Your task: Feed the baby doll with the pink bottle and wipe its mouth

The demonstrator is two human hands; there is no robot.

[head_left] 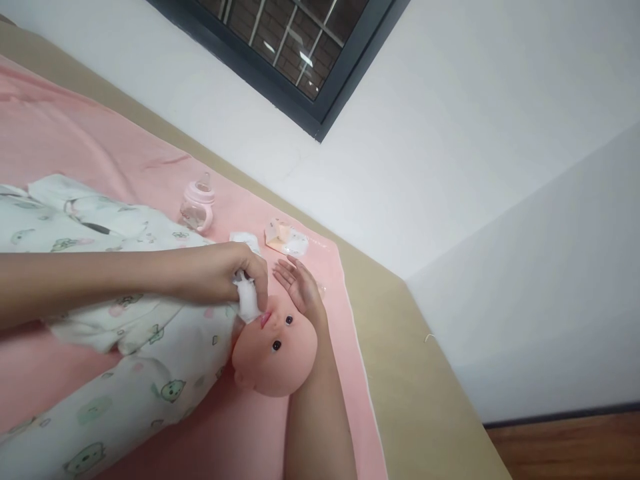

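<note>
A baby doll point(277, 347) in a white printed sleepsuit lies on a pink blanket point(90, 150), its head toward the lower right. My left hand point(225, 270) is closed on a small white wipe point(248, 303) and presses it against the doll's chin, beside the mouth. My right hand point(299, 287) rests against the far side of the doll's head, fingers stretched out and together, with my forearm running under the head.
A pink baby bottle point(197, 205) stands on the blanket behind the doll. Past the hands lie a white folded wipe point(244, 238) and a small packet point(287, 240). The blanket covers a beige mattress point(425, 393) against a white wall, under a dark window point(295, 47).
</note>
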